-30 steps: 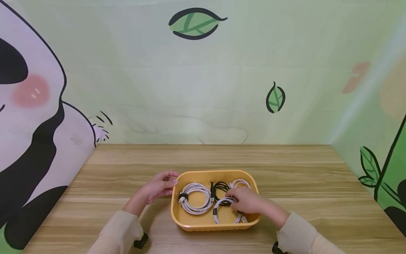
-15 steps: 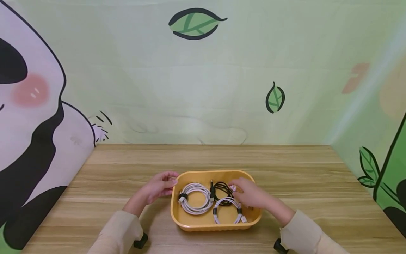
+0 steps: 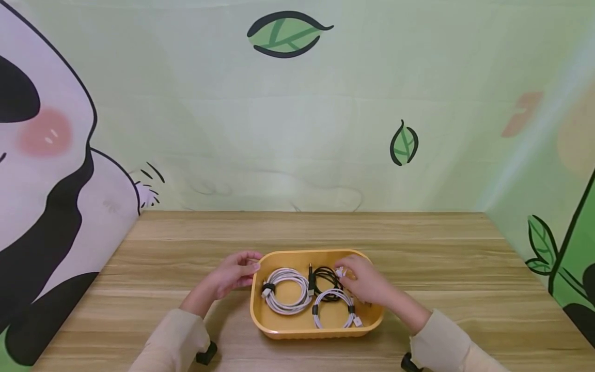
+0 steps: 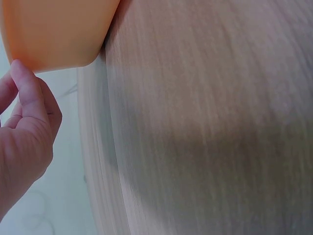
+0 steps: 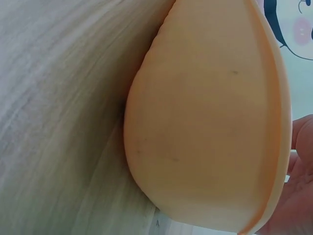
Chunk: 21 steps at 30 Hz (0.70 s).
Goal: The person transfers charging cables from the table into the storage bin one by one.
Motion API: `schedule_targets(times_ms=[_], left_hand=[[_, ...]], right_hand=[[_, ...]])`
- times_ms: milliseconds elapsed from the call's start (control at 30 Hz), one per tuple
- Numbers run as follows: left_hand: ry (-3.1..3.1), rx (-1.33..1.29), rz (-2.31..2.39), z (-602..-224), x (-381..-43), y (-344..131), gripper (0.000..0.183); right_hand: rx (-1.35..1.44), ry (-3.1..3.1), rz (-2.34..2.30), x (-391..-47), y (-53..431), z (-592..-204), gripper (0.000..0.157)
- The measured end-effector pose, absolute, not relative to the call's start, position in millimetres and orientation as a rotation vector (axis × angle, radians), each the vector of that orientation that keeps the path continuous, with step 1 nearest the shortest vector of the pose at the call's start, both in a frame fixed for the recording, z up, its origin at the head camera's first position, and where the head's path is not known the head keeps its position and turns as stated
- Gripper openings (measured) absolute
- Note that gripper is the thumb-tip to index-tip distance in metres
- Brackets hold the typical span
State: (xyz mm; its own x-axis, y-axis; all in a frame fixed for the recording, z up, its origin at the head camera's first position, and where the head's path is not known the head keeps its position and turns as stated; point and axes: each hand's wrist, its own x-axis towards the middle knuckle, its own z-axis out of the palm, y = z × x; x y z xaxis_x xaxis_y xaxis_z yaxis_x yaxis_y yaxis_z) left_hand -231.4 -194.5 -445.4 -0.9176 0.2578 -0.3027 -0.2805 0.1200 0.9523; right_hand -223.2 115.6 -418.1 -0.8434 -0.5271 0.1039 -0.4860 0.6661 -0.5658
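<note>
A yellow plastic basket (image 3: 316, 333) holds several coiled cables. My left hand (image 3: 232, 274) grips its left rim; in the left wrist view, fingers of that hand (image 4: 29, 132) meet the basket's outer wall (image 4: 58, 34). My right hand (image 3: 367, 281) reaches inside at the right end and pinches a small white cable (image 3: 341, 270), most of which the hand covers. A large white cable coil (image 3: 288, 312) with a black strap lies at the left. Beside it are a black cable (image 3: 325, 272) and a white cable coil (image 3: 333, 293) with black ties.
The basket stands on a wood-grain table (image 3: 302, 230) near its front. Behind rises a pale green backdrop (image 3: 209, 119) printed with leaves and a panda. In the right wrist view, the basket's outer side (image 5: 205, 122) hides most of the right hand.
My right hand has shifted right and away, off the lower white coil and onto the small white cable at the back right. The left hand and basket have kept still.
</note>
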Motion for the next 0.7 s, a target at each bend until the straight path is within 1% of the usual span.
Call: schedule_targets(times_ms=[133,333,467,700], left_hand=[[2.014,-0.019,1.848,-445,-231,-194,0.037],[2.012,-0.014,1.85,-445,-231,-194,0.039],[2.008,-0.015,1.852,-445,-231,-194,0.038],[2.011,-0.01,1.847,-445,-231,-194,0.039]], right_hand=[[-0.834,2.819,-0.872,-226,112,-420,0.029],[-0.762,2.902,-0.64,-230,104,-429,0.032],[-0.721,2.94,-0.542,-232,100,-434,0.031],[-0.659,2.957,-0.529,-235,96,-435,0.029]])
